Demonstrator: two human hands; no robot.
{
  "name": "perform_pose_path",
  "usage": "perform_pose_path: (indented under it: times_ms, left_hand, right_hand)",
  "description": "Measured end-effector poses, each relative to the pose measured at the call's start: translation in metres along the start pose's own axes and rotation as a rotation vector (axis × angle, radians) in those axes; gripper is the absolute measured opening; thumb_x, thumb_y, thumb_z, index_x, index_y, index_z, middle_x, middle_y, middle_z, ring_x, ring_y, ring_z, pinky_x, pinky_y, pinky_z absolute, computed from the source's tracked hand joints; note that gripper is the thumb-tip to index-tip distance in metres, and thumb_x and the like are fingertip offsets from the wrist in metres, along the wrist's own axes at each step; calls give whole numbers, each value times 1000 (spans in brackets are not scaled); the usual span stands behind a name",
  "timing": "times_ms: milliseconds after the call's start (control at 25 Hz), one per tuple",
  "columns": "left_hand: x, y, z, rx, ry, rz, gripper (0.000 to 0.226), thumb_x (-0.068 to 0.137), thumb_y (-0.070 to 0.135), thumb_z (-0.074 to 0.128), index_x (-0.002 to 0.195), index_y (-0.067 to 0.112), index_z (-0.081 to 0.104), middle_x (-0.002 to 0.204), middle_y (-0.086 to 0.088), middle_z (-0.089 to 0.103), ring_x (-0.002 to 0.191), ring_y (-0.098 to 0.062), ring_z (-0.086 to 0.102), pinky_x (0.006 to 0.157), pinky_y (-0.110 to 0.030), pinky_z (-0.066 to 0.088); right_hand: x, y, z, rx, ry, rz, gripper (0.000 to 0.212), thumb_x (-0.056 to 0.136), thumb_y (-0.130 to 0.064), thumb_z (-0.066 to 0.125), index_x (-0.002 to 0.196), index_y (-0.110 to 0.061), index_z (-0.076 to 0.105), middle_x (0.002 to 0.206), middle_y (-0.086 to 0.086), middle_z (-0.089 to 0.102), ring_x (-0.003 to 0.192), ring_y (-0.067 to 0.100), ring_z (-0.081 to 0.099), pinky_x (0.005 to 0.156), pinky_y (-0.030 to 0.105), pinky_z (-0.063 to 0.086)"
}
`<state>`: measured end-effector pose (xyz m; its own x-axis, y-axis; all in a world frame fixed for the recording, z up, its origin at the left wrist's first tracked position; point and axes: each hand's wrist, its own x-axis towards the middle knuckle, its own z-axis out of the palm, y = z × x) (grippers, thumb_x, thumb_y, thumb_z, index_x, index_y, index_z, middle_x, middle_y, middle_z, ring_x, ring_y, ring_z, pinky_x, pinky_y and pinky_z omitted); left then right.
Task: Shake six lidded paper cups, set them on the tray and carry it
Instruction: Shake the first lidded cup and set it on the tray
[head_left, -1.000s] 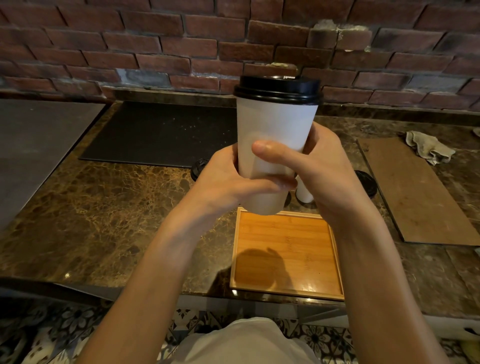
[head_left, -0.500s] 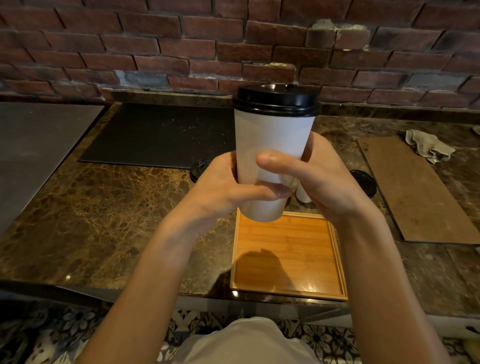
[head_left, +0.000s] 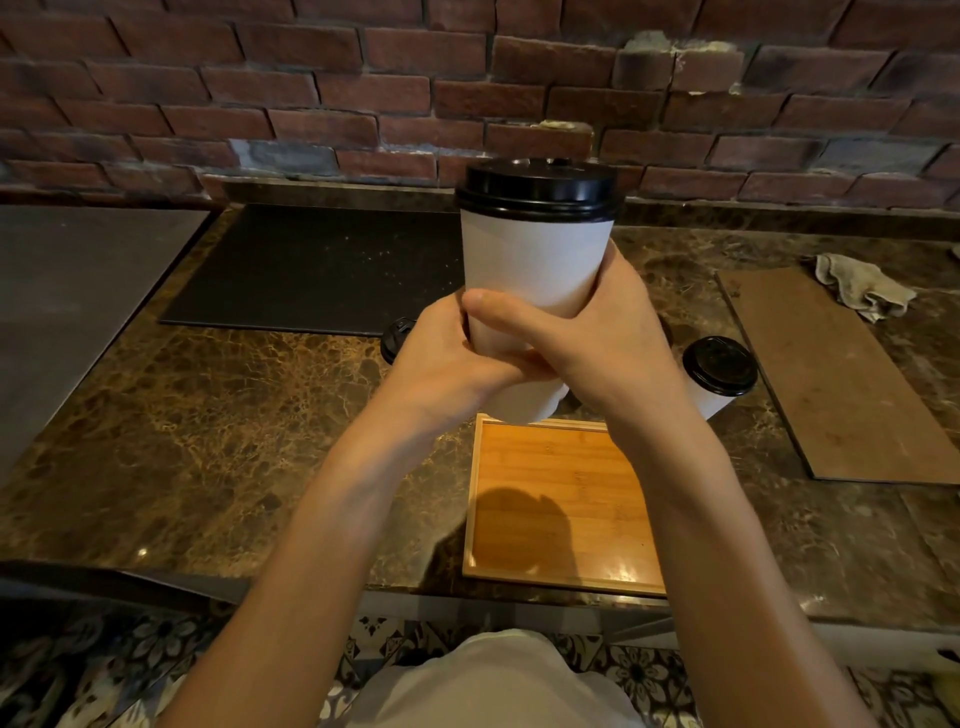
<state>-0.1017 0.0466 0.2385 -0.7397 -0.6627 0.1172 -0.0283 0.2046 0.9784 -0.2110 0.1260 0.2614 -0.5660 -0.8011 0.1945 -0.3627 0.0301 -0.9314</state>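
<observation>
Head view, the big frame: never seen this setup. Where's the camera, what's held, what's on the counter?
There is no machine here. A person works bare-handed, and the one camera sits on their head looking forward and down, so both arms enter from the bottom edge. The left hand and right hand wrap the lower half of a paper cup with a black lid, held upright above the counter. Below it lies a wooden tray with no cups on it yet. Another lidded cup stands to the right, and a second lid peeks out left of the hands. Farther right are a wooden board and a cloth.
</observation>
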Motion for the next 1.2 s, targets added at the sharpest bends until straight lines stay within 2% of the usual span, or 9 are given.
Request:
perform_pose_path:
  times_ms: [80,200,280,400,600,680,800,1040,1200]
  left_hand:
    - [1,-1,0,3,-5,-12,36,69,13,81,96,26,62,91,7,69,89,-7,67,71,-20,56]
    - [1,0,-1,-4,-14,-25,43,62,26,82,98,31,59,87,15,69,85,0,66,63,-12,52]
    - [1,2,-2,-11,-34,-12,45,58,31,79,98,32,58,86,22,68,86,2,65,62,-9,49]
    - [1,4,-5,-48,-87,20,44,64,25,81,100,33,57,89,25,67,89,3,64,63,-8,49]
    - [0,10,-6,-141,-233,44,41,72,18,79,105,33,60,98,17,69,96,-3,65,71,-10,50]
    - [-1,12,-7,-196,-278,59,42,72,17,79,105,35,62,101,14,70,98,-5,66,73,-12,50]
    - [0,11,-6,-228,-306,64,42,73,15,77,108,33,61,103,11,70,101,-9,66,76,-15,51]
    - [2,7,-5,-162,-236,53,39,69,11,79,104,20,62,93,10,71,93,-9,67,74,-16,52]
    - [3,4,-3,-87,-109,38,46,64,19,80,105,26,59,92,16,68,92,-3,64,69,-12,50]
  right_hand:
    - [0,-1,1,6,17,9,78,66,-49,83,130,-26,45,109,-16,56,98,2,58,75,20,53]
    - [0,-3,-1,56,3,17,80,64,-49,83,130,-24,47,114,-8,59,102,8,61,81,32,58]
    - [0,-4,-4,80,3,9,82,60,-50,80,130,-23,48,115,-7,60,103,8,62,80,30,59]
    - [1,-5,-7,159,-24,7,76,60,-45,79,127,-24,50,112,-8,62,100,7,64,76,26,58]
    - [2,-4,-19,255,-179,3,55,65,-34,78,116,-29,56,103,-10,67,98,7,67,74,22,56]
    - [3,-3,-23,282,-233,0,61,63,-34,81,118,-27,55,105,-7,66,100,11,67,75,25,56]
    - [4,-4,-25,297,-270,-2,70,60,-43,75,123,-21,54,108,-2,65,103,16,66,78,27,55]
    - [5,-2,-20,195,-218,-25,56,67,-38,78,117,-30,54,102,-10,65,96,3,66,72,19,55]
    - [6,-3,-15,79,-120,-27,66,62,-49,77,119,-33,49,106,-14,60,97,2,63,74,23,58]
